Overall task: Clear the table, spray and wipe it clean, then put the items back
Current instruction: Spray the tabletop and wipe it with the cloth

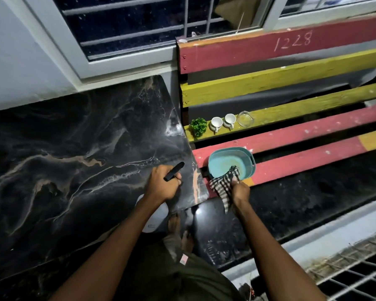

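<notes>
Left hand (pixel 161 185) grips black pen (pixel 174 171) | right hand (pixel 240 189) clutches checkered cloth (pixel 225 185) at basin (pixel 231 162)

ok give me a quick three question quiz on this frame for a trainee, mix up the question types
1. True or false: the two white cups stand on the black marble table.
2. Multiple choice: what does the right hand hold? A) a spray bottle B) a checked cloth C) a cup
3. Short answer: which thing on the bench does the cloth reach into?

Key
1. False: they sit on a yellow slat of the bench, between the small green plant and the glass dish.
2. B. The left hand grips a slim black object.
3. The teal basin.
</notes>
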